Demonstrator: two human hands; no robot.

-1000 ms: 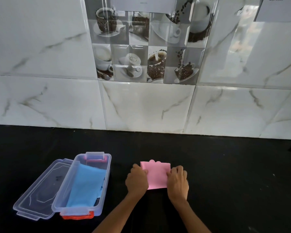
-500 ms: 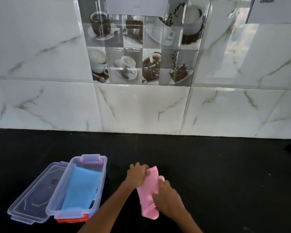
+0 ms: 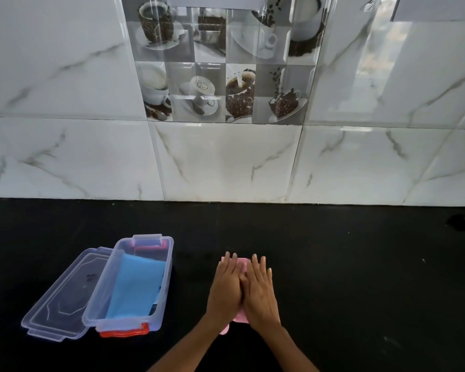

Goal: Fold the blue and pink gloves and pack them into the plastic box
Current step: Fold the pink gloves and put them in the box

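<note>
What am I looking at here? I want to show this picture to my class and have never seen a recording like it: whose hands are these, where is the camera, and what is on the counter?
There is no machine: a person wears a camera on the head, looking forward and down, so you see that person's own arms. The left hand and right hand lie flat, side by side, fingers straight, pressing down a folded pink glove, of which only the edges show. Nothing is gripped. To the left on the black counter stands a clear plastic box with red clips; a folded blue glove already lies inside. Its clear lid rests beside it, touching its left side. Behind is a marble-look tiled wall with coffee pictures.
</note>
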